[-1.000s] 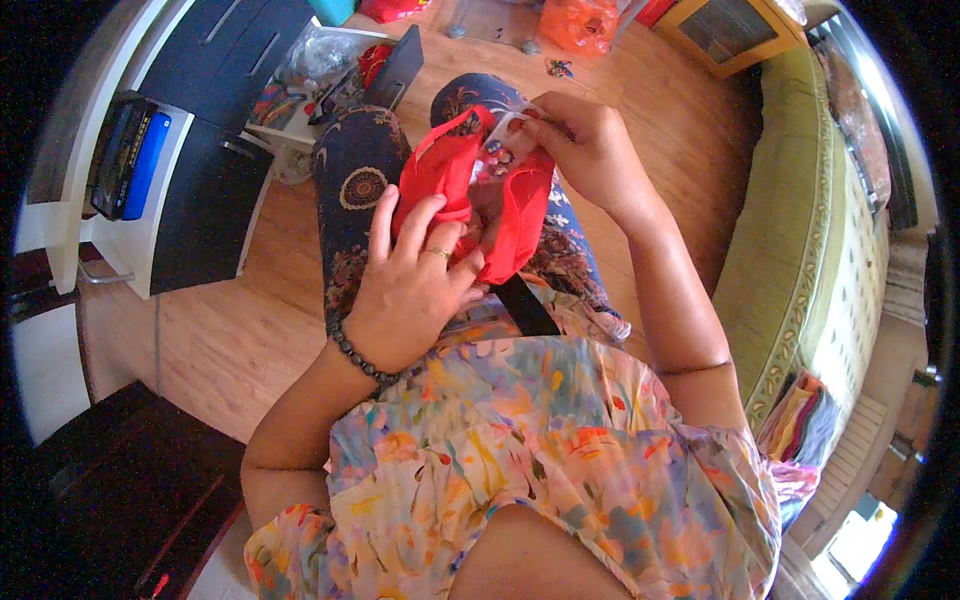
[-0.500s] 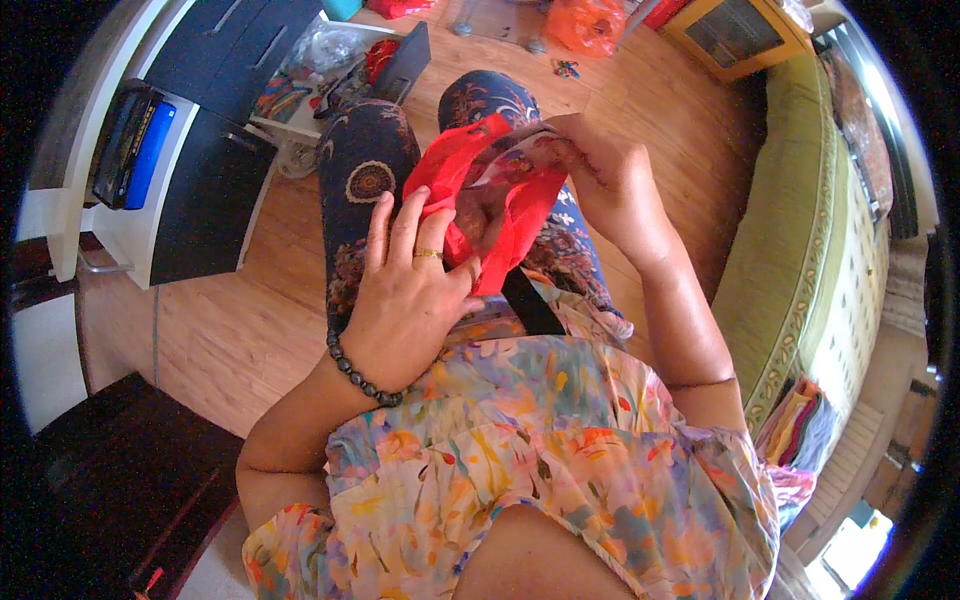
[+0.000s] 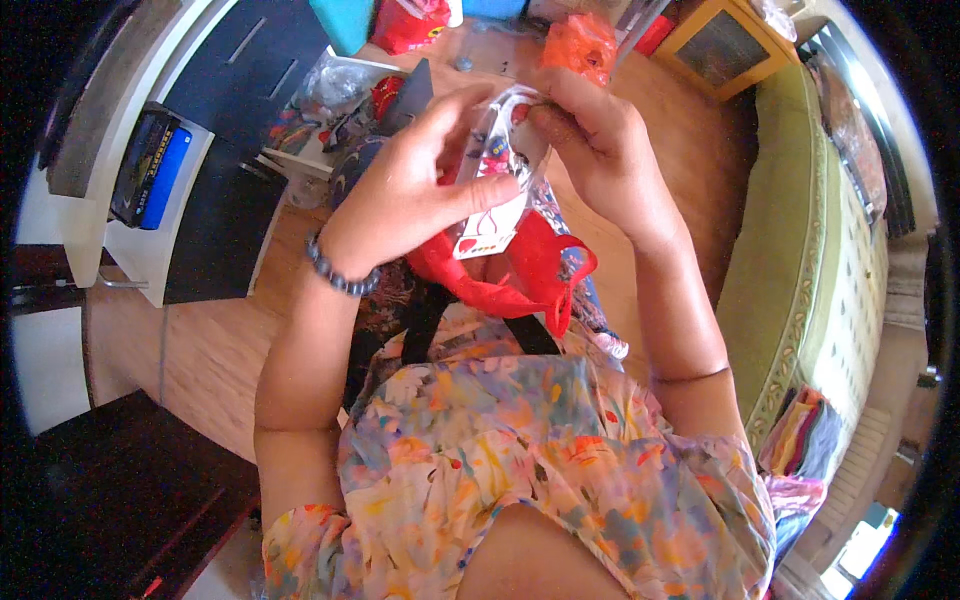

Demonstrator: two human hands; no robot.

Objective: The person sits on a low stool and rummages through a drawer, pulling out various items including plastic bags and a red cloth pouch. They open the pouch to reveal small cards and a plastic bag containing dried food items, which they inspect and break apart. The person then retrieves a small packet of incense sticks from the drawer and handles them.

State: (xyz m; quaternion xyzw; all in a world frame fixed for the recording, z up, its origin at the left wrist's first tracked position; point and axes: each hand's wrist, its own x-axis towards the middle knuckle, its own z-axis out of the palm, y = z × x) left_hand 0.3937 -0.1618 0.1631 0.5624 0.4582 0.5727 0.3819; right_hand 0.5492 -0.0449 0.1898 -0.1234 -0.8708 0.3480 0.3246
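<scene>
As our left hand [image 3: 415, 190] clamped the clear packet [image 3: 497, 165] over the red bag [image 3: 495, 293], our right hand [image 3: 605, 135] pinched its top, adjusting it, we judged, and needing steadiness next.

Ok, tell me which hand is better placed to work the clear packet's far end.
Probably the right hand: its fingertips are at the far end of the clear plastic packet, while the left hand holds its side, thumb across the front.

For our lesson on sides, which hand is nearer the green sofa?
Right. The right hand, at the clear packet, is left of the green sofa, apart from it; the left hand, on the packet's left side, is farther away.
</scene>
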